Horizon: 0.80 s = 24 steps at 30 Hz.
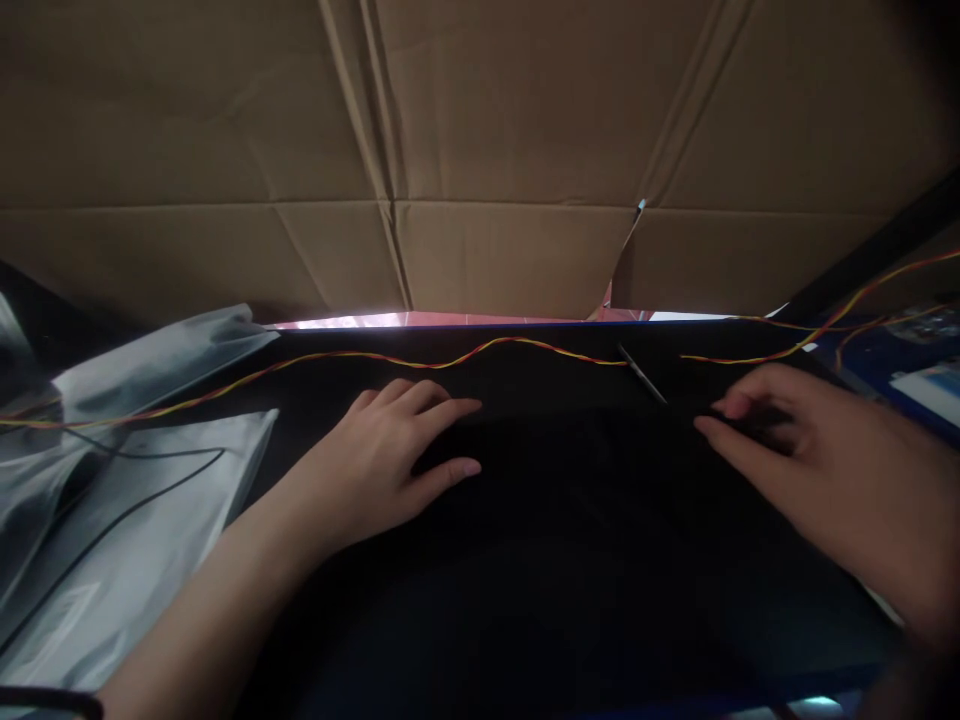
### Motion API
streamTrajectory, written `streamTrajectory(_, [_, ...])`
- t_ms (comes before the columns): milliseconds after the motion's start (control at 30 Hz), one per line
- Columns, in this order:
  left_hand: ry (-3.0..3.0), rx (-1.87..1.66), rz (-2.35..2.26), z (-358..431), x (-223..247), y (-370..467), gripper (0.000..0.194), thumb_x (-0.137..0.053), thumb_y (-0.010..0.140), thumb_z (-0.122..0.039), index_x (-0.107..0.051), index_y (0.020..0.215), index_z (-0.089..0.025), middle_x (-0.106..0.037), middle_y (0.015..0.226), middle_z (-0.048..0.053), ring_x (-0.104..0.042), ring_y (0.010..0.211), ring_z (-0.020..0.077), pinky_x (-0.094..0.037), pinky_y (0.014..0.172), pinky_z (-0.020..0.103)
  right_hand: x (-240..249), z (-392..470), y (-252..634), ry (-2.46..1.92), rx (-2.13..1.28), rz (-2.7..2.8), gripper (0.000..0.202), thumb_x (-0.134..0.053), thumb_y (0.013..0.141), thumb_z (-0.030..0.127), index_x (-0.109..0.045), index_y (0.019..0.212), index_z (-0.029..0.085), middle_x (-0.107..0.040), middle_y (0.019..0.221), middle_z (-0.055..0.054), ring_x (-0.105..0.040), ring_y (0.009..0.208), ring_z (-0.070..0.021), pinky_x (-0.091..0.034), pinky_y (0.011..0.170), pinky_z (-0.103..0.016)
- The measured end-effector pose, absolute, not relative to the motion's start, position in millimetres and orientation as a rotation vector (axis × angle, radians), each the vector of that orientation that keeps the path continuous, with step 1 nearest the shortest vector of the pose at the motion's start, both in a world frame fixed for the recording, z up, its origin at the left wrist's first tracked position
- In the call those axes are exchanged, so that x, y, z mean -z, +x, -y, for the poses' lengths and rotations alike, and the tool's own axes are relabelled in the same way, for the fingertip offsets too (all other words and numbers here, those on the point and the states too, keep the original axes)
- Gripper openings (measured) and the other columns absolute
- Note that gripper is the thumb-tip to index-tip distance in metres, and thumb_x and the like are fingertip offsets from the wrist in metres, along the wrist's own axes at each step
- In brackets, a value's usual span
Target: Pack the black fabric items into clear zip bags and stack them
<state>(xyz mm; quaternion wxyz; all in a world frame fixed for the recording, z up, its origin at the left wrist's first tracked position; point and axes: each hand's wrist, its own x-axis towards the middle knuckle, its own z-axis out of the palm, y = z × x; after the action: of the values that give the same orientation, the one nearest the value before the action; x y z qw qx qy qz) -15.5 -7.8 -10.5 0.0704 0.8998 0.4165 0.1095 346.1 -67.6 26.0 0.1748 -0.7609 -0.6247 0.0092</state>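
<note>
My left hand [397,440] rests palm down over the black surface [547,560], its fingers and thumb apart and nothing between them. At the right, my right hand [810,460] has its fingers curled in and its thumb close to the index fingertip. The inside of that grip is dark, so I cannot make out what it holds, if anything. Just left of its fingertips lies a thin grey pen-like rod [643,374]. A twisted red-and-yellow wire [352,354] runs behind my left hand to this rod. Another length of twisted wire [757,358] begins right of a gap.
Creased brown cardboard [495,130] rises along the back. Translucent plastic bags [165,500] lie at the left, crossed by a thin black cable [142,500]. A blue tray or bin [870,362] with items in it stands at the far right.
</note>
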Motion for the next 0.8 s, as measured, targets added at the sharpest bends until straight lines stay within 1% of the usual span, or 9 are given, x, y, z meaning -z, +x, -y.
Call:
streamTrajectory(100, [2.707, -0.238, -1.231, 9.3, 15.1, -11.9, 0.049, -0.06, 0.108, -0.056, -0.063, 0.15, -0.029, -0.069, 0.134, 0.01, -0.068, 0.117, 0.0334, -0.055, 0.097, 0.053, -35.1, 59.8, 291.3, -2.042, -0.031, 1.906, 0.011, -0.067, 0.096, 0.038, -0.061, 0.093, 0.03, -0.075, 0.083, -0.004, -0.067, 0.065, -0.0264, -0.04, 0.054, -0.037])
streamTrajectory(167, [2.724, -0.215, -1.199, 10.7, 16.6, -8.8, 0.045, -0.061, 0.108, -0.054, -0.065, 0.146, -0.029, -0.07, 0.129, 0.009, -0.07, 0.111, 0.0318, -0.055, 0.093, 0.049, -30.3, 53.4, 256.9, -1.878, -0.191, 2.071, 0.009, -0.064, 0.097, 0.03, -0.06, 0.09, 0.028, -0.076, 0.091, -0.006, -0.069, 0.073, -0.0255, -0.045, 0.061, -0.038])
streamTrajectory(233, [2.738, -0.199, -1.18, 11.7, 17.2, -6.8, 0.042, -0.063, 0.108, -0.05, -0.066, 0.145, -0.03, -0.07, 0.126, 0.008, -0.07, 0.109, 0.0307, -0.054, 0.092, 0.047, -21.0, 49.7, 237.8, -1.807, -0.482, 2.122, 0.015, -0.067, 0.099, 0.039, -0.063, 0.091, 0.027, -0.076, 0.092, -0.006, -0.071, 0.075, -0.0252, -0.049, 0.062, -0.037])
streamTrajectory(333, [2.763, -0.177, -1.176, 12.5, 17.6, -5.8, 0.042, -0.064, 0.108, -0.048, -0.066, 0.145, -0.028, -0.07, 0.123, 0.008, -0.069, 0.108, 0.0308, -0.053, 0.091, 0.048, -8.5, 53.6, 247.8, -1.684, -0.818, 1.912, 0.023, -0.056, 0.107, 0.047, -0.07, 0.104, 0.029, -0.078, 0.098, -0.005, -0.075, 0.08, -0.0235, -0.055, 0.061, -0.033])
streamTrajectory(367, [2.774, -0.17, -1.173, 12.7, 17.7, -5.7, 0.042, -0.063, 0.108, -0.048, -0.066, 0.145, -0.027, -0.07, 0.122, 0.009, -0.069, 0.107, 0.0312, -0.053, 0.09, 0.049, -5.8, 56.9, 259.3, -1.667, -0.794, 1.785, 0.024, -0.055, 0.108, 0.049, -0.071, 0.11, 0.03, -0.079, 0.103, -0.005, -0.076, 0.083, -0.0236, -0.058, 0.062, -0.033])
streamTrajectory(433, [2.793, -0.169, -1.169, 13.1, 17.6, -5.5, 0.042, -0.062, 0.109, -0.048, -0.067, 0.144, -0.026, -0.07, 0.121, 0.009, -0.069, 0.105, 0.0316, -0.053, 0.089, 0.051, -1.4, 64.4, 286.4, -1.741, -0.538, 1.57, 0.028, -0.06, 0.106, 0.052, -0.071, 0.117, 0.029, -0.079, 0.11, -0.007, -0.077, 0.09, -0.0262, -0.061, 0.07, -0.037])
streamTrajectory(500, [2.799, -0.173, -1.175, 13.6, 17.2, -5.0, 0.042, -0.061, 0.109, -0.047, -0.067, 0.144, -0.026, -0.07, 0.122, 0.009, -0.069, 0.105, 0.0316, -0.054, 0.089, 0.051, 3.6, 70.5, 309.1, -1.958, -0.328, 1.54, 0.033, -0.062, 0.103, 0.057, -0.073, 0.112, 0.027, -0.079, 0.103, -0.009, -0.076, 0.088, -0.0289, -0.059, 0.072, -0.041])
streamTrajectory(633, [2.786, -0.188, -1.22, 14.2, 17.0, -4.1, 0.042, -0.058, 0.111, -0.045, -0.066, 0.146, -0.024, -0.07, 0.127, 0.01, -0.07, 0.109, 0.0321, -0.056, 0.092, 0.052, 17.7, 76.1, 315.1, -2.103, -0.526, 1.765, 0.045, -0.062, 0.099, 0.07, -0.075, 0.096, 0.027, -0.079, 0.096, -0.007, -0.075, 0.082, -0.0283, -0.058, 0.072, -0.042])
streamTrajectory(800, [2.75, -0.194, -1.239, 14.9, 19.7, -3.9, 0.044, -0.06, 0.109, -0.046, -0.066, 0.147, -0.024, -0.07, 0.129, 0.011, -0.072, 0.109, 0.0325, -0.059, 0.093, 0.051, 25.2, 68.6, 291.1, -2.137, -0.482, 1.831, 0.04, -0.065, 0.095, 0.062, -0.061, 0.077, 0.027, -0.071, 0.079, -0.004, -0.068, 0.067, -0.0247, -0.049, 0.058, -0.036])
